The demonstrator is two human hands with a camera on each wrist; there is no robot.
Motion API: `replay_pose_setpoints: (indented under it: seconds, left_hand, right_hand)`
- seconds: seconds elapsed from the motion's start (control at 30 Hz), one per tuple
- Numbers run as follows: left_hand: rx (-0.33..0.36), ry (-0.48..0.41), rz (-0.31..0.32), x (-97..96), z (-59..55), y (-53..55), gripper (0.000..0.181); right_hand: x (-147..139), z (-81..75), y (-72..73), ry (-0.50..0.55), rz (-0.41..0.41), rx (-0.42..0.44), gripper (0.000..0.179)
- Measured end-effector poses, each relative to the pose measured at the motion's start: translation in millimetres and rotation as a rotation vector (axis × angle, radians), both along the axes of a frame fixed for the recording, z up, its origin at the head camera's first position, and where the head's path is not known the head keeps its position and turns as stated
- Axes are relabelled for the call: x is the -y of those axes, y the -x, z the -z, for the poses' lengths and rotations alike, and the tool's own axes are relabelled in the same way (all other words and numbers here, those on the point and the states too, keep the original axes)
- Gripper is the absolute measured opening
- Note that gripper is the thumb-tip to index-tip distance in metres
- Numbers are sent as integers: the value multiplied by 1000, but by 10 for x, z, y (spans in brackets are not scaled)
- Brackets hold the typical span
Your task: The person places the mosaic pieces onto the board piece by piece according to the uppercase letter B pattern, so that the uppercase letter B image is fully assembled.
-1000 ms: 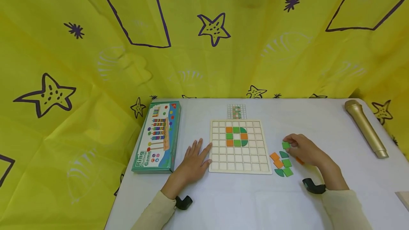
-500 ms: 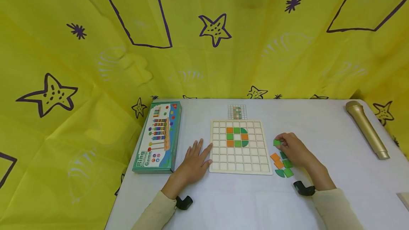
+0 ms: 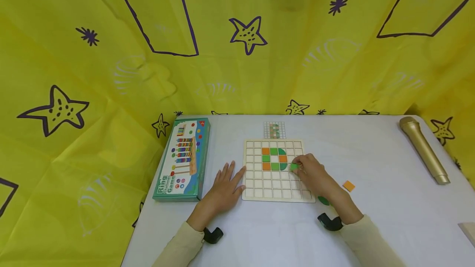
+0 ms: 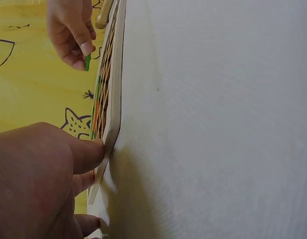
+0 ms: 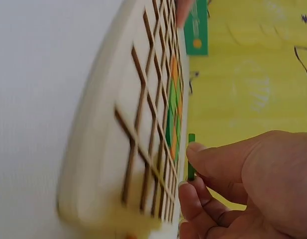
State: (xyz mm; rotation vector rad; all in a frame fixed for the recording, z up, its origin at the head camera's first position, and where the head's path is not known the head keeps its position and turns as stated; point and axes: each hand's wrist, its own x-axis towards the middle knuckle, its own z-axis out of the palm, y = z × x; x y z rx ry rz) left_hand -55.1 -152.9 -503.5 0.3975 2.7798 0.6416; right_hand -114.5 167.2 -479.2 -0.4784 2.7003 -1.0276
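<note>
My right hand (image 3: pixel 313 173) pinches a green square tile (image 3: pixel 294 166) between thumb and fingers, over the right side of the wooden grid board (image 3: pixel 259 193). In the right wrist view the tile (image 5: pixel 191 157) stands edge-on, raised off the board. A ring of orange, green and dark green tiles (image 3: pixel 266 158) fills cells in the board's upper middle, with rounded pieces at its right corners. My left hand (image 3: pixel 224 190) lies with fingers spread at the board's left edge; in the left wrist view its thumb (image 4: pixel 88 155) touches the rim.
A small printed pattern card (image 3: pixel 274 129) lies behind the board. The Ring Challenge Game box (image 3: pixel 182 160) is at left, a gold microphone (image 3: pixel 424 151) at far right. An orange tile (image 3: pixel 349 186) and a dark green rounded piece (image 3: pixel 323 200) lie by my right forearm, which hides other loose tiles.
My right hand has carried the green tile leftward from beside the loose pieces to over the board's right side. My left hand has stayed at the board's left edge.
</note>
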Motion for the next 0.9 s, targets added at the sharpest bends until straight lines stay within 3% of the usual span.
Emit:
replay_pose_setpoints:
  seconds: [0.23, 0.4, 0.9]
  left_hand:
    - [-1, 1, 0, 5, 0, 1, 60]
    - [3, -3, 4, 6, 0, 1, 61]
    - [-1, -15, 5, 0, -23, -1, 60]
  right_hand:
    - [399, 95, -58, -15, -87, -26, 24]
    - [587, 139, -57, -48, -96, -59, 22]
    - [747, 157, -72, -98, -120, -100, 19]
